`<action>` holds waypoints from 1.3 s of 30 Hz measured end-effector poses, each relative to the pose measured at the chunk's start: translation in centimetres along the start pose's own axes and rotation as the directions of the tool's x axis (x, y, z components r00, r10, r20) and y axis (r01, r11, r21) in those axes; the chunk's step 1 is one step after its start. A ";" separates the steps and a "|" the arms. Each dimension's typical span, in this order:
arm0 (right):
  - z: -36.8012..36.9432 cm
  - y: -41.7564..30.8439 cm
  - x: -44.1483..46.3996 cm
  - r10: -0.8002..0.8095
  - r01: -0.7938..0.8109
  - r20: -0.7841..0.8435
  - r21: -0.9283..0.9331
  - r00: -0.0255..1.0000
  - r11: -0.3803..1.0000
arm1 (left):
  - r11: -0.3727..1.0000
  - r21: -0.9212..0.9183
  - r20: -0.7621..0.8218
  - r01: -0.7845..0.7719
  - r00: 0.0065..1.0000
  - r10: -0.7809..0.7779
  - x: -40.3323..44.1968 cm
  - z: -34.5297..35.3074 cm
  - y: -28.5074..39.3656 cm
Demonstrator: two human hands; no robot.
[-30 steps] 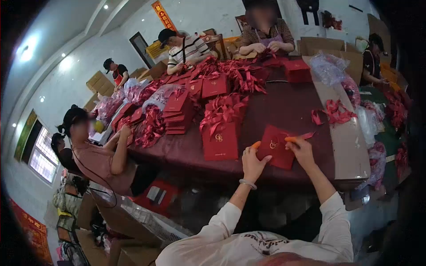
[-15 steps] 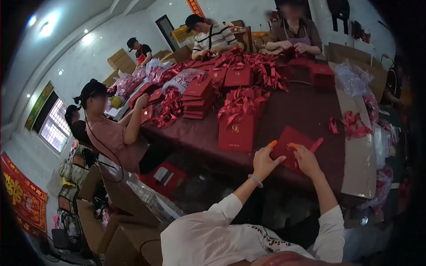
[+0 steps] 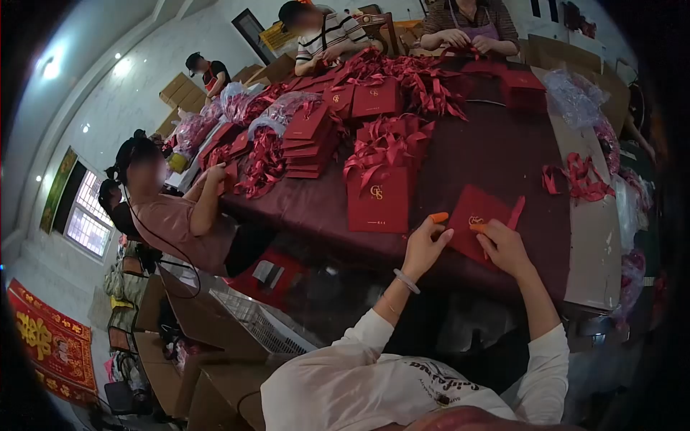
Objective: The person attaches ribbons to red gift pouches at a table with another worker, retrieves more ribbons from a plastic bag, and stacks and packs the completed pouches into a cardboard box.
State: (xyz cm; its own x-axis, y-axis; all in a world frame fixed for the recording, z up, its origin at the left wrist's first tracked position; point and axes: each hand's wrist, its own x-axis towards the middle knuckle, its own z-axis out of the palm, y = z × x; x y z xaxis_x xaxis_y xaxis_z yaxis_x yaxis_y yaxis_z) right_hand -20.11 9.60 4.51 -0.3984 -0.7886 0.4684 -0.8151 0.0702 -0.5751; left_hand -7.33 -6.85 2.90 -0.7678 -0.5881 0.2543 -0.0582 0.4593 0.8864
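Head view: right fingers touch red bag.

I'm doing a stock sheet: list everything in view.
table: one, dark red, centre
front bag: one, red, centre right
other bags: many, red, across the table
loose ribbons: several, red, right
plastic bags: several, clear, both sides
cardboard boxes: several, brown, lower left and back
crate: one, white, lower left
banner: one, red-gold, lower left
window: one, bright, left wall
co-workers: at least five, mixed clothing, left and back
floor clutter: uncountable, mixed, left
left hand: one, orange fingertip cover, at front bag's left edge
right hand: one, orange fingertip cover, over front bag
sleeves: two, white, bottom
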 end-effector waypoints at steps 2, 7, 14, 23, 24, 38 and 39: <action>0.0 -0.1 0.0 0.013 -0.013 0.003 0.004 1.000 1.000 | 0.998 0.061 0.027 -0.036 0.999 0.034 0.0 -0.2 0.4; 0.3 0.2 -0.2 0.033 -0.033 -0.002 0.038 0.999 0.999 | 0.973 0.223 0.101 -0.062 0.994 0.040 -0.4 0.0 0.8; -0.1 -0.2 -0.1 0.026 -0.026 -0.001 -0.008 1.000 1.000 | 0.883 0.364 -0.016 -0.298 0.945 0.326 -0.7 1.1 -0.9; -0.1 -0.5 0.1 0.024 -0.023 0.013 -0.020 1.000 1.000 | 0.881 0.429 0.043 -0.201 0.978 0.202 -1.0 0.7 0.5; -0.2 -0.7 0.2 0.059 -0.058 0.032 -0.026 0.998 0.998 | 0.876 0.447 0.075 -0.180 0.984 0.164 -1.0 0.6 0.4; -0.1 -0.5 0.1 0.056 -0.056 0.032 -0.028 0.998 0.998 | 0.872 0.428 0.027 -0.240 0.967 0.253 -1.1 0.7 0.5; -0.1 -0.5 0.1 0.052 -0.051 0.032 -0.032 0.998 0.998 | 0.874 0.440 0.041 -0.205 0.977 0.209 -1.2 0.7 0.6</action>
State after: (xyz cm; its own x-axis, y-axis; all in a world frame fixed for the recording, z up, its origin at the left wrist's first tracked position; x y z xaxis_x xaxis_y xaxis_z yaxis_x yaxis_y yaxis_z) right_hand -19.76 9.53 4.95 -0.4271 -0.8028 0.4161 -0.8065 0.1301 -0.5767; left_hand -6.91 -5.44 2.87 -0.7884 -0.4516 0.4178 -0.1739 0.8150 0.5528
